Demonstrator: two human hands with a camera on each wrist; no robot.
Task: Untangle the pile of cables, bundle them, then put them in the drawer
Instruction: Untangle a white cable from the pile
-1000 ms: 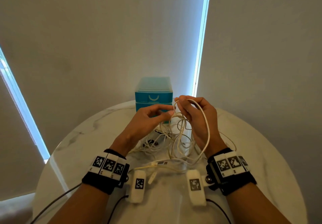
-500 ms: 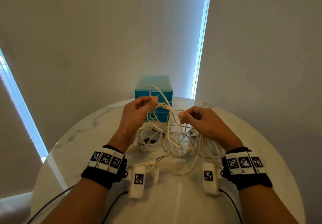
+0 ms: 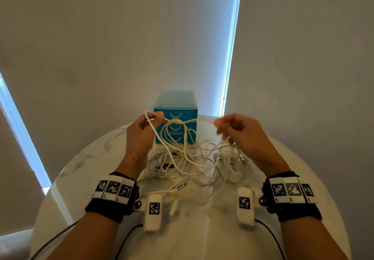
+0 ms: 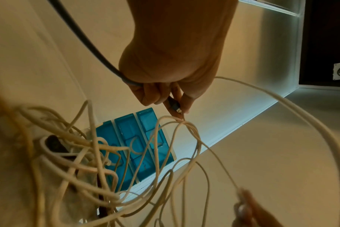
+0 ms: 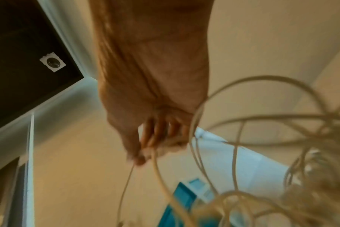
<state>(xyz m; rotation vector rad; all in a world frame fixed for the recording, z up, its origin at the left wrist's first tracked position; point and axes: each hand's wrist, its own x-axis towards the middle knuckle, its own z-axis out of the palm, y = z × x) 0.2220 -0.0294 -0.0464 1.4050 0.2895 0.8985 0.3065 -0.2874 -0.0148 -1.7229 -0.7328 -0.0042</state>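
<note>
Looks like a room in somebody's home or maybe a small office, honestly hard to pin down further. The surface [image 3: 85, 170] is a round white top with grey marble veining, more dining or side table than workbench. Behind it are plain pale roller blinds [image 3: 121, 47] pulled all the way down, with daylight leaking through the narrow gap [image 3: 230, 47] between two of them and along the left edge. A little blue plastic drawer unit [image 3: 175, 126] with three drawers sits at the back of the surface. The wrist views catch a dark ceiling panel [image 5: 19, 46] with a small recessed round fitting [image 5: 52, 61].
</note>
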